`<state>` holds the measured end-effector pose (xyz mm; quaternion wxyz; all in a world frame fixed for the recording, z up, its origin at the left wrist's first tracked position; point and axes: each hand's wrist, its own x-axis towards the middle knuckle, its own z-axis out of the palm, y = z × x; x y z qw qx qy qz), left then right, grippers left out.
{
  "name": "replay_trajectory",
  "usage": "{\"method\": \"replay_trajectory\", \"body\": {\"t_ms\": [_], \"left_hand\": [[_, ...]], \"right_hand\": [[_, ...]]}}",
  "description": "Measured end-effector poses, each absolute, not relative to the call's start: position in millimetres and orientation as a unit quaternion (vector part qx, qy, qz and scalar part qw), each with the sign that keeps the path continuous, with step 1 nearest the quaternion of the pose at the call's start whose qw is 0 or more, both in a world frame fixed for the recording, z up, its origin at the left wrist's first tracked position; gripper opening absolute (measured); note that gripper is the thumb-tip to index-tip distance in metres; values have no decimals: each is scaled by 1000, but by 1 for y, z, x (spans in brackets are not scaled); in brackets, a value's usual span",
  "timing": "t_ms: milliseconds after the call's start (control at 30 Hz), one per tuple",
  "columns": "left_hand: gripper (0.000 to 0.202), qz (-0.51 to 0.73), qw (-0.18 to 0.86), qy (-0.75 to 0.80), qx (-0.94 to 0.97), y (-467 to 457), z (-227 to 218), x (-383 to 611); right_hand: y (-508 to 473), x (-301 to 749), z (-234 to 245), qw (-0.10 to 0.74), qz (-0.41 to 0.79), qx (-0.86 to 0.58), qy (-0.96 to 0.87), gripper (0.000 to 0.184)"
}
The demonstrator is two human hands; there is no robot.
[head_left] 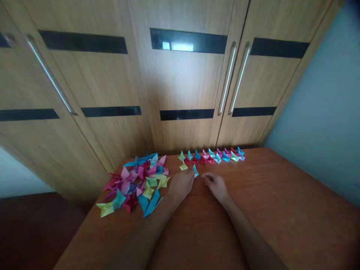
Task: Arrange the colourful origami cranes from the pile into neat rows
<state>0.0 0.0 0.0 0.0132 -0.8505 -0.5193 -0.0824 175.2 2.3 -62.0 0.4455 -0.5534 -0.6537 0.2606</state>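
Observation:
My left hand (pixel 182 184) rests on the brown table (pixel 281 210) with its fingertips pinching a small light-blue folded paper piece (pixel 195 170). My right hand (pixel 216 184) lies just to the right of that piece, fingers curled, close to it but holding nothing I can make out. Beyond the hands, a row of small folded paper pieces (pixel 213 156) in yellow, blue, red and pink stands along the table's far edge. One yellow piece (pixel 183 165) sits alone in front of the row's left end.
A loose heap of larger folded paper shapes (pixel 137 182) in pink, green, blue and red lies on the table's left part. Wooden wardrobe doors (pixel 180 86) with long metal handles stand right behind the table. A pale blue wall (pixel 326 123) runs along the right.

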Motion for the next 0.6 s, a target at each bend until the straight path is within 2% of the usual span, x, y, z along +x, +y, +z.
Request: {"method": "replay_trajectory", "body": {"t_ms": [600], "left_hand": [[29,-62,1,-575,-816,25,-1,23]], "right_hand": [[5,175,-66,438,262,-564,-649,25]]}}
